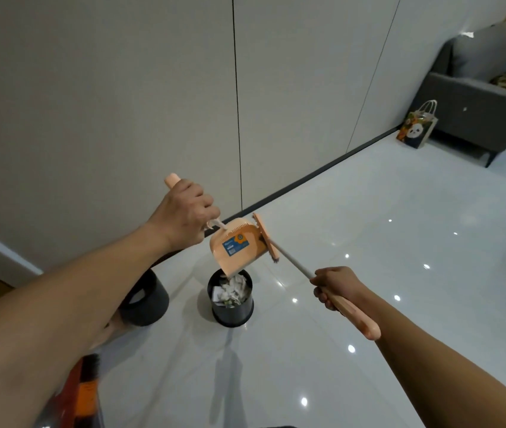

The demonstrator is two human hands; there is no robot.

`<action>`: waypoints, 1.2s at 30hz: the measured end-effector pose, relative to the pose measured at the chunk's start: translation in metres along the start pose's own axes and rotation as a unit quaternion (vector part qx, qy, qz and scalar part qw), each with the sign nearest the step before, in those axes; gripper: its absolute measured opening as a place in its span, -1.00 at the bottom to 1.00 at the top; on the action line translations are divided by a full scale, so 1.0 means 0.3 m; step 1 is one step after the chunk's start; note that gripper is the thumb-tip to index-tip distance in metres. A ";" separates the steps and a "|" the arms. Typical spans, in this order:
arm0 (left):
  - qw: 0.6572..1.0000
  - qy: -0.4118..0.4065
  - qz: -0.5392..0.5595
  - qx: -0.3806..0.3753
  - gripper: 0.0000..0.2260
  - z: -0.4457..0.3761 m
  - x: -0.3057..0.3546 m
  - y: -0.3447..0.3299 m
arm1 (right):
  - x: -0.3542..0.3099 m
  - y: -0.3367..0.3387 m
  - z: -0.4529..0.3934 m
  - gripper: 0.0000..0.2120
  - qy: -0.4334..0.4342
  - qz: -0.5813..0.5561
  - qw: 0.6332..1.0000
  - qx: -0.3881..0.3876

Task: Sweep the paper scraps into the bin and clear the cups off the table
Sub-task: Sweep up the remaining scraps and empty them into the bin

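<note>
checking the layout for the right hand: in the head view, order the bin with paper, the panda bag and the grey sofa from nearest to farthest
From the right hand:
1. Bin with paper, on the floor just to its left, under the dustpan.
2. Panda bag, far ahead by the wall.
3. Grey sofa, just beyond the bag, in the right corner.

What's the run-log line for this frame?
phase: emptying | left hand: grips dustpan, tipped over bin | right hand: grips broom | scraps: in bin

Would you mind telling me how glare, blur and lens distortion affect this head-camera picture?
Head view: ceiling lights glint as bright spots across the glossy floor; wide-angle bending tilts the wall seams; the left forearm near the lens is soft, while the dustpan, bin and broom stay fairly sharp; shadows are faint.
</note>
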State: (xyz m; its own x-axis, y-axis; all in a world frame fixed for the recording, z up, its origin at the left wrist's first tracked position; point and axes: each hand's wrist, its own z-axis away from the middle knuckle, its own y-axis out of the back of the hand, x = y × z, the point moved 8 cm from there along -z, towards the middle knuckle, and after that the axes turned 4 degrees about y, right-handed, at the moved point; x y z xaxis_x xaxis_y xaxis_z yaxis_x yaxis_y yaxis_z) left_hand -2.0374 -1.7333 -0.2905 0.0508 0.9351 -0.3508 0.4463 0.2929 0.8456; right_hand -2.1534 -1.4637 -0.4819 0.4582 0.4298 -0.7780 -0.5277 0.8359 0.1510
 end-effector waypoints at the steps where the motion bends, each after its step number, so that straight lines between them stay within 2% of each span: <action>1: 1.000 0.011 -0.003 -0.005 -0.88 -0.014 -0.016 -0.003 | -0.004 0.005 0.003 -0.87 -0.002 -0.008 1.000 0.001; 6: 0.997 0.072 0.010 -0.027 -0.84 -0.163 -0.095 -0.023 | -0.037 0.050 0.030 -0.89 -0.009 -0.071 0.997 0.010; 9: 0.999 0.049 0.021 -0.011 -0.85 -0.310 -0.041 -0.035 | -0.042 0.101 0.034 -0.81 -0.022 -0.103 0.994 0.013; 11: 0.999 0.021 0.029 -0.003 -0.87 -0.412 0.040 -0.057 | -0.043 0.146 0.027 -0.73 -0.028 -0.116 0.993 0.022; 14: 0.998 -0.005 0.056 -0.013 -0.86 -0.560 0.165 -0.128 | -0.065 0.225 0.003 -0.72 -0.018 -0.139 0.989 0.039; 20: 0.989 -0.045 0.117 -0.078 -0.82 -0.838 0.437 -0.378 | -0.200 0.428 -0.128 -0.88 0.057 -0.149 0.985 0.066; 21: 0.988 -0.048 0.123 -0.083 -0.83 -0.885 0.480 -0.418 | -0.240 0.467 -0.157 -0.86 0.070 -0.148 0.984 0.066; 24: 0.981 -0.063 0.147 -0.107 -0.84 -1.009 0.612 -0.525 | -0.343 0.599 -0.248 -0.58 0.079 -0.110 0.987 0.082; 25: 0.978 -0.073 0.155 -0.119 -0.83 -1.046 0.660 -0.558 | -0.362 0.640 -0.277 -0.56 0.074 -0.093 0.989 0.088; 29: 0.966 -0.101 0.180 -0.156 -0.87 -1.217 0.843 -0.654 | -0.403 0.794 -0.374 -0.60 0.065 -0.082 0.988 0.109; 36: 0.944 -0.166 0.230 -0.172 -0.96 -1.464 1.092 -0.701 | -0.393 1.008 -0.423 -0.66 0.047 -0.165 0.976 0.137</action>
State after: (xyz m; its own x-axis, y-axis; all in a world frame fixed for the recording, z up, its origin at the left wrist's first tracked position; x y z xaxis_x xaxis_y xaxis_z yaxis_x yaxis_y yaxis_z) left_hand -2.5070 -1.4009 -0.4065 0.4707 0.8819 0.0259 -0.0036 -0.0275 0.9996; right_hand -2.4578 -1.3050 -0.4219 0.4963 0.0997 -0.8624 -0.1457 0.9889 0.0304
